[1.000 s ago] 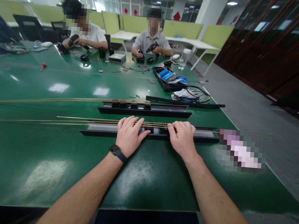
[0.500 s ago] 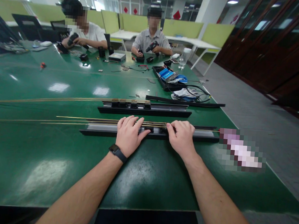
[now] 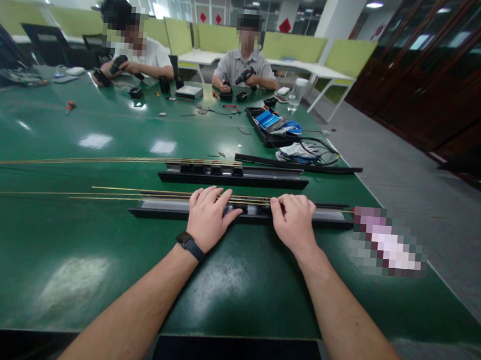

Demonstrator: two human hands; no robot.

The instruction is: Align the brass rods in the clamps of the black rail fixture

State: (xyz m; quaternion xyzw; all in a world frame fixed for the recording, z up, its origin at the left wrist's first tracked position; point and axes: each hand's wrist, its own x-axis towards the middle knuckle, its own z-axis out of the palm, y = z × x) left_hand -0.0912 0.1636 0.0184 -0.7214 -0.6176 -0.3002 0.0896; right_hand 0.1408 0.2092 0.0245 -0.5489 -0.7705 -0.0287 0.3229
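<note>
The near aluminium channel (image 3: pixel 241 219) lay under my two hands on the green tabletop (image 3: pixel 230 307), its long axis running left to right, across the line of my forearms. Slim brass-coloured rods (image 3: pixel 160 192) ran lengthwise along it and jutted well past its left end.

My left hand (image 3: pixel 207 216) bent over the channel left of its middle, thumb spread wide toward the right; the fingertips were hidden, so I could not tell whether they gripped. My right hand (image 3: pixel 294 220), nearer the channel's right end, had thumb and fingers drawn narrow at the rods, but I couldn't tell whether it pinched one. Black blocks (image 3: pixel 265 210) sat inside the channel in the gap between the hands. A second channel (image 3: pixel 232 180) lay just beyond, roughly parallel, on the far side.
</note>
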